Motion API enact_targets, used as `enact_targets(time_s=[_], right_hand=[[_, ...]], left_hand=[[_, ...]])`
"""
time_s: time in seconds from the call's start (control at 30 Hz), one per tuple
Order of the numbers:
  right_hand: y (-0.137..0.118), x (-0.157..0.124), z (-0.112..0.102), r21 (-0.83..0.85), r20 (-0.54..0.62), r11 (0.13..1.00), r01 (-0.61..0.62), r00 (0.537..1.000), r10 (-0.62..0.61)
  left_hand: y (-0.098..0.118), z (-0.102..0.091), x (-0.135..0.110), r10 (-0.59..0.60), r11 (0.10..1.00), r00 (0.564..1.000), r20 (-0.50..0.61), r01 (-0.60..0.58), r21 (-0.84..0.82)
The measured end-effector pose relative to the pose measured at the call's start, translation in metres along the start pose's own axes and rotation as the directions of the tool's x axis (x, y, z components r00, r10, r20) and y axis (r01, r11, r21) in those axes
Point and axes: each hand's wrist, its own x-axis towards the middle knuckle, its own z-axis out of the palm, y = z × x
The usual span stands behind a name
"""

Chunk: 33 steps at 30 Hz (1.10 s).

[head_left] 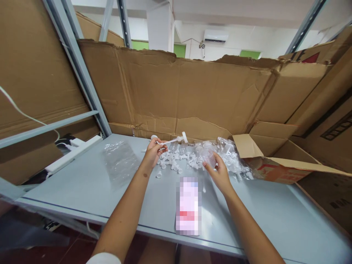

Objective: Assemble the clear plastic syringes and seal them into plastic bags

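Past a flat, blurry pink rectangle point(188, 206), my left hand point(153, 151) pinches a thin white plastic stick point(172, 140); my right hand point(219, 171) grips a clear ridged plastic cup point(208, 157) above the grey counter point(264, 209). Squeezing hard could dent it.

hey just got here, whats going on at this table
A person sits or stands at a grey table with something in each hand. The left hand pinches a thin white stem piece with a round white end, and the right hand holds a clear ribbed container. The two are held apart. Small white parts lie loose on the table, a clear plastic bag lies to the left, and an open cardboard box stands to the right.
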Motion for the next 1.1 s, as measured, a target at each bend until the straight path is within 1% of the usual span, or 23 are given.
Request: enact_targets(time_s=[0.07,0.13,0.23,0.3,0.43,0.57,0.67,0.77,0.83,0.93,1.03,1.1], right_hand=[[-0.002,-0.001,-0.002,-0.132,-0.003,0.988,0.086,0.996,-0.087],[-0.003,-0.002,-0.003,-0.241,0.013,0.961,0.136,0.991,-0.137],[-0.004,-0.004,-0.003,-0.354,0.032,0.920,0.168,0.985,-0.168],[-0.003,-0.004,-0.003,-0.391,0.034,0.901,0.185,0.982,-0.187],[-0.004,-0.005,-0.002,-0.420,0.046,0.881,0.218,0.975,-0.219],[-0.007,-0.007,0.001,-0.444,0.101,0.849,0.288,0.957,-0.272],[-0.009,-0.010,0.004,-0.430,0.136,0.841,0.330,0.944,-0.301],[-0.009,-0.012,0.006,-0.404,0.118,0.852,0.333,0.943,-0.312],[-0.009,-0.013,0.007,-0.409,0.090,0.847,0.339,0.939,-0.332],[-0.010,-0.013,0.007,-0.438,0.071,0.829,0.346,0.933,-0.352],[-0.013,-0.014,0.005,-0.447,0.069,0.829,0.337,0.937,-0.344],[-0.015,-0.015,0.004,-0.430,0.072,0.845,0.317,0.945,-0.318]], left_hand=[[0.003,0.008,-0.006,-0.015,0.994,0.998,0.068,0.022,-0.108],[0.004,0.014,-0.010,-0.017,0.981,0.992,0.124,0.041,-0.192],[0.006,0.021,-0.015,-0.012,0.976,0.987,0.158,0.046,-0.212],[0.007,0.023,-0.017,-0.015,0.979,0.984,0.180,0.051,-0.198],[0.007,0.026,-0.018,-0.035,0.981,0.977,0.211,0.073,-0.179],[0.005,0.034,-0.023,-0.063,0.990,0.962,0.266,0.094,-0.108],[0.002,0.042,-0.029,-0.020,1.000,0.949,0.313,0.023,-0.007],[-0.002,0.047,-0.034,0.016,0.997,0.942,0.336,-0.040,0.063],[-0.004,0.049,-0.036,0.034,0.997,0.940,0.338,-0.057,0.060],[-0.005,0.052,-0.038,0.079,0.996,0.941,0.330,-0.087,0.009],[-0.003,0.054,-0.040,0.089,0.996,0.938,0.336,-0.074,-0.058],[-0.003,0.056,-0.041,0.077,0.995,0.946,0.315,-0.054,-0.082]])
